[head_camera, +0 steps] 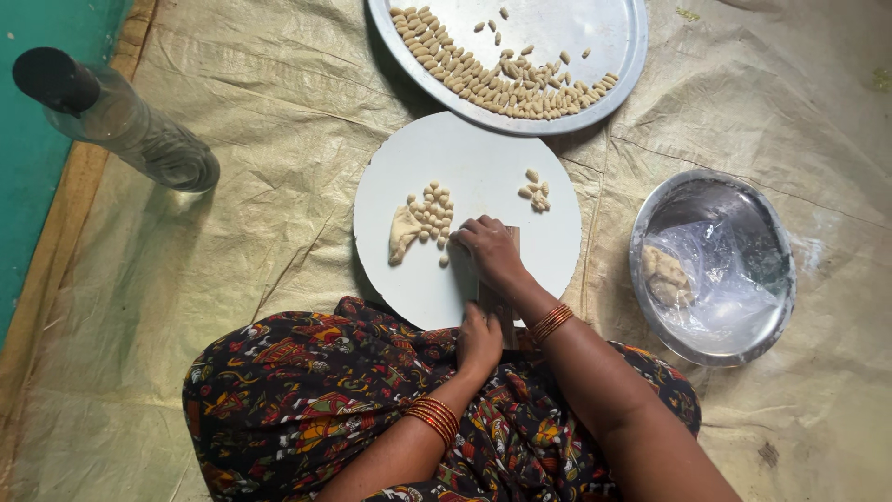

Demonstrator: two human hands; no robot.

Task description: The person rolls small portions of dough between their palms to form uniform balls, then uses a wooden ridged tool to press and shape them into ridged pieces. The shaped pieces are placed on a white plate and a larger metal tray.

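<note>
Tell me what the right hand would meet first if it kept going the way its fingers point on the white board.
The right hand points left across the white board. It would probably meet the cluster of small dough pieces first, then the dough lump beside them.

Your round board (427,167) is plain white, with pale cream dough pieces (432,212) on it. At twelve o'clock the steel tray (627,46) shines silver under rows of tan pellets (502,88). At three o'clock sits a grey metal bowl (711,349) lined with clear plastic. Your dress (307,390) is black with red, orange and yellow print; your bangles (551,322) are orange-gold. At ten o'clock a clear bottle (139,135) has a black cap. The floor sheet (242,93) is beige.
</note>
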